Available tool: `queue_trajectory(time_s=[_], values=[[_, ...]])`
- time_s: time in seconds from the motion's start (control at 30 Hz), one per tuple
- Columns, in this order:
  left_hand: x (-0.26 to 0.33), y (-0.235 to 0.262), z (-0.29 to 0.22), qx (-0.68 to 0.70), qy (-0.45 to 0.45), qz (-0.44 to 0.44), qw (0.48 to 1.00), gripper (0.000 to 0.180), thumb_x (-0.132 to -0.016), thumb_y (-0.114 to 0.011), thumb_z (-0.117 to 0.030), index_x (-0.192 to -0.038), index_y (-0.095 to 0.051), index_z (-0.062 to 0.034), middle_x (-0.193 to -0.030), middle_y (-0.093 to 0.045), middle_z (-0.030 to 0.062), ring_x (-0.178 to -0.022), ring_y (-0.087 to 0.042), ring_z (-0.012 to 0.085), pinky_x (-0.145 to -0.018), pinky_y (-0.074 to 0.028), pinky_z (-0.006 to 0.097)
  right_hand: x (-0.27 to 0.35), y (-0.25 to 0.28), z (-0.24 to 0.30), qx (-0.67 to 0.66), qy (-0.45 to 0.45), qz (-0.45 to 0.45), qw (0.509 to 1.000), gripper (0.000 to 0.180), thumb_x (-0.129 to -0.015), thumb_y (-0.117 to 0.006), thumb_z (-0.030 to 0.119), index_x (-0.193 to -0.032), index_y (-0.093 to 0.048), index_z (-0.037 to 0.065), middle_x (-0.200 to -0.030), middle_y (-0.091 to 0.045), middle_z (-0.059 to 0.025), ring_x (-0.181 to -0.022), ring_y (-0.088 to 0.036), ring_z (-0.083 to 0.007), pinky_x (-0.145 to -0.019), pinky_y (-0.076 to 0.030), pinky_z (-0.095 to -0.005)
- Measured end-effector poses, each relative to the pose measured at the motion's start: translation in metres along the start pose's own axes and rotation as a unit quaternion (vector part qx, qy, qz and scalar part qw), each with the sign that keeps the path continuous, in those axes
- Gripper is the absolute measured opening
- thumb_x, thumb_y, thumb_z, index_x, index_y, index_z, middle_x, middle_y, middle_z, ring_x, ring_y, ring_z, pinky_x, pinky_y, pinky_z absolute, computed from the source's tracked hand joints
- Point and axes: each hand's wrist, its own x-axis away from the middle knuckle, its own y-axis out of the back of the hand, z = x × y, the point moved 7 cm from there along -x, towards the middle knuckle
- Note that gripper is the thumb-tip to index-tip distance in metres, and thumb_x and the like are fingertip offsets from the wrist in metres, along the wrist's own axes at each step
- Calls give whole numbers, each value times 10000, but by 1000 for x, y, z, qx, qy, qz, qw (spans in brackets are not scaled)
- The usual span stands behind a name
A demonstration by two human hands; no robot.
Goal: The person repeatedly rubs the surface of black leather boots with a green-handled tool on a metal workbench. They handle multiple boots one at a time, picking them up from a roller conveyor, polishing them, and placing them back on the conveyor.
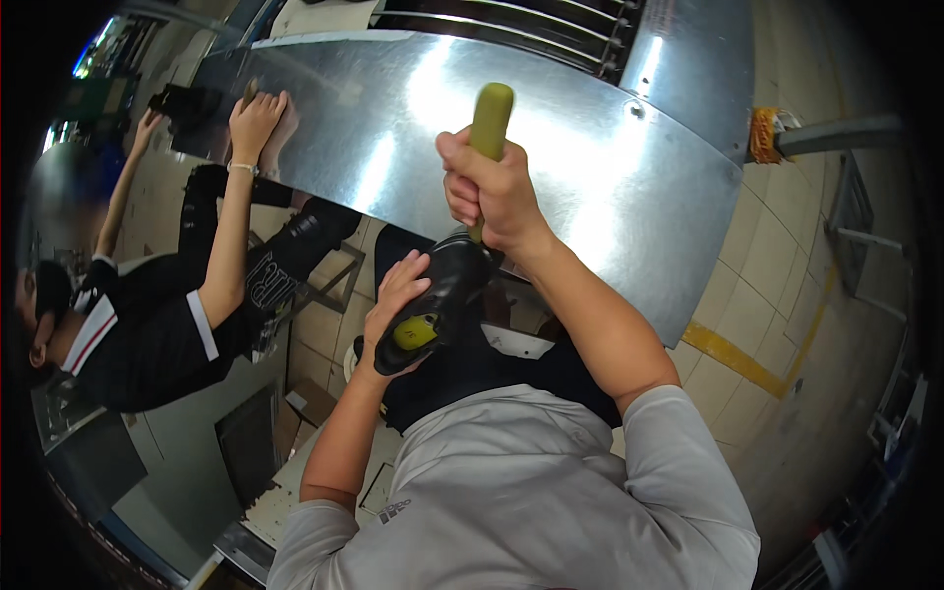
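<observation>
My right hand (492,192) is closed around the yellow-green handle (490,118) of a black power tool (442,295), held upright in front of a large curved sheet of shiny metal (590,187). My left hand (393,295) rests on the tool's black body, beside its yellow-green end cap (415,332). The tool's working end is hidden behind my hands. At the sheet's far left edge, another person in a black shirt presses a raised hand (256,123) against the metal.
A tiled floor with a yellow line (737,359) runs on the right. An orange object (764,135) and a grey bar sit at the upper right. Metal frames and cardboard lie on the floor at lower left. A grille is at the top.
</observation>
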Motion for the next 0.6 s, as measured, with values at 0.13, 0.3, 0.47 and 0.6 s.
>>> queue_trajectory(time_s=[0.13,0.3,0.47,0.6], values=[[-10,-1,-6,4,28,8,1000,746,-746,-872,-26,-1403,-519,-28,-1508,-521,266,-1426,-495,411,-1185,-390,473,14,44,9,-136,50,-57,988,332,-1010,-671,322,-826,-519,92,-529,-391,12,-387,-378,-112,-374,-323,-276],[-11,-14,-1,12,58,-16,998,737,-763,-871,-27,-1410,-517,-19,-1514,-511,274,-1401,-526,376,-1162,-425,436,22,67,3,-171,56,-83,980,326,-1038,-617,341,-839,-533,98,-532,-370,18,-409,-374,-114,-392,-326,-282],[-9,-18,-10,10,65,-27,997,719,-735,-840,1,-1387,-536,-4,-1467,-551,272,-1409,-505,428,-1178,-388,493,49,56,8,-89,212,-105,967,244,-1026,-650,252,-886,-547,81,-561,-398,19,-432,-384,-97,-411,-330,-269],[5,-29,-14,-48,203,-92,974,646,-760,-856,-12,-1337,-570,27,-1372,-621,221,-1252,-617,319,-1076,-473,380,37,44,5,-47,234,-110,965,193,-999,-686,198,-927,-550,82,-583,-426,21,-444,-401,-84,-421,-335,-256]])
